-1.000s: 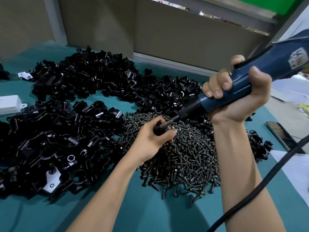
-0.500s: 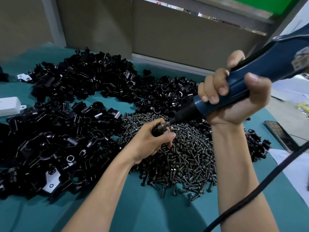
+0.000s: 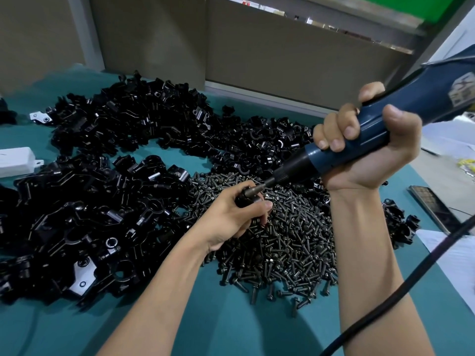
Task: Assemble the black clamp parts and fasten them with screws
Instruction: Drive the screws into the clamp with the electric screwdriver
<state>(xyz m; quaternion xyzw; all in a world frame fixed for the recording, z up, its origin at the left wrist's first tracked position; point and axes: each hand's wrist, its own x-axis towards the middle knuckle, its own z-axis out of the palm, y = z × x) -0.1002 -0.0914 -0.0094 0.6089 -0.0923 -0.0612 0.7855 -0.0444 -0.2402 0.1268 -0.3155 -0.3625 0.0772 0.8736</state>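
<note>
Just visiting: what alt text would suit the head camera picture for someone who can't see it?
A person's right hand grips a blue electric screwdriver, its bit on a black clamp part held in the left hand. Below lie a pile of screws and heaps of black clamp parts on a teal table.

No text can be read anywhere. The blue electric screwdriver [image 3: 372, 140] carries a pale label [image 3: 462, 91] on its body near the right edge of the view, and the dark marks on it are too blurred to make out as letters or numbers. The white sheets of paper [image 3: 460, 268] at the right show no print that can be told, and the flat dark device [image 3: 431, 204] beside them is just as illegible.
</note>
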